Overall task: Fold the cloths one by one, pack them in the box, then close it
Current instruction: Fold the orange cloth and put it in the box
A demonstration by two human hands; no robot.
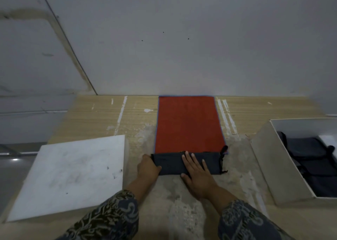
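At the near edge of the red mat [189,125], a dark cloth [171,164] lies folded into a narrow band across the wooden table [102,115], its frayed black strings trailing off the right end. The left hand [148,168] grips the band's left end, fingers curled around the fold, thumb on top. The right hand [197,172] is flat and spread, palm down, pressing the middle of the band, with the heel of the hand on the table just near of it. The two hands sit close, side by side on the same cloth. Both patterned sleeves [113,216] come in from the near edge. To the right stands the open box [264,159], white inside, with dark folded cloths [308,154] already lying in it. To the left, well apart from the hands, a flat white board [73,174] rests on the table; whether that is the box's lid, I can't tell. A pale wall [182,39] rises behind the mat's far edge.
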